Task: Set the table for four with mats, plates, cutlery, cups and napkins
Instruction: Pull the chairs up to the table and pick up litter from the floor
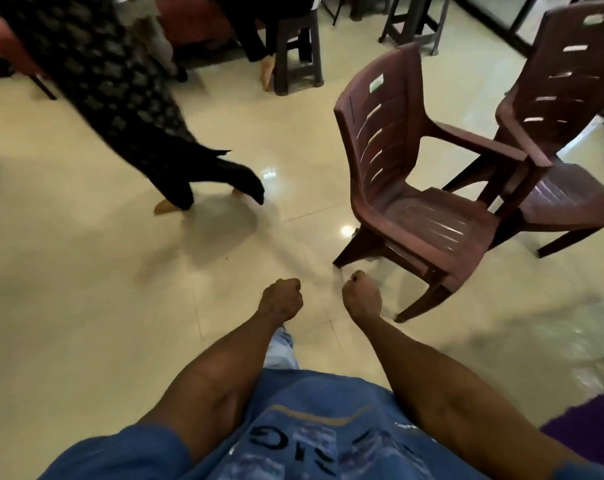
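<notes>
No mats, plates, cutlery, cups or napkins are in view, and no table top shows. My left hand is held out low in front of me over the tiled floor, its fingers curled into a fist with nothing in it. My right hand is beside it, a short gap away, also curled into an empty fist. It hangs just in front of the nearest chair's front leg.
A brown plastic armchair stands right ahead of my right hand, a second one behind it. A person in dark patterned clothes walks across the glossy cream floor at the left. Dark stools stand at the back.
</notes>
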Tool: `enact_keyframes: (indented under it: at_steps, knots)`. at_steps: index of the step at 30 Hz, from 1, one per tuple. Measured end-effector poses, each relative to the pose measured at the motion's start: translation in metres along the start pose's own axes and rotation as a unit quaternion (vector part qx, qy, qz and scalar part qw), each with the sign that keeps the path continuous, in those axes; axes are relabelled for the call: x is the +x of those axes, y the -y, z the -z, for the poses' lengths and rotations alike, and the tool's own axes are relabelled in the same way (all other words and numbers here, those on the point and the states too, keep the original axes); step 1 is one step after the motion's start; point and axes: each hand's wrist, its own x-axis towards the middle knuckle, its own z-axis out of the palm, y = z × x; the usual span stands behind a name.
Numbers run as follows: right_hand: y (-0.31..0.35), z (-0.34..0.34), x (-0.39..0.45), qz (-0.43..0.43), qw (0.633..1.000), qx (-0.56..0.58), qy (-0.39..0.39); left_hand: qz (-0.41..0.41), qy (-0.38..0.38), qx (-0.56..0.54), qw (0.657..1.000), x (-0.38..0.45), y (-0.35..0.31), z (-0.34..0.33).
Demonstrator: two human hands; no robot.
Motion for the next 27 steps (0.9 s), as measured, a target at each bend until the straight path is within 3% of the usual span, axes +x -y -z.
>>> enact_keyframes:
  at_steps: [4,10,17,22,27]
  knots:
    - [0.071,0.013,0.077,-0.090,0.984,0.083,-0.128,-0.040,0.008,0.024,0.999,0.094,0.014,0.068]
    - [0.158,0.034,0.192,-0.193,0.925,0.202,-0.256,-0.128,0.000,0.038,0.991,0.229,0.005,0.164]
    - [0.202,0.068,0.347,-0.274,0.878,0.268,-0.286,-0.246,-0.018,0.036,0.969,0.396,-0.061,0.244]
    - [0.227,0.101,0.446,-0.294,0.876,0.281,-0.258,-0.303,-0.023,0.032,0.952,0.504,-0.119,0.290]
    - [0.245,0.134,0.515,-0.324,0.862,0.305,-0.244,-0.458,-0.050,0.062,0.885,0.591,-0.190,0.327]
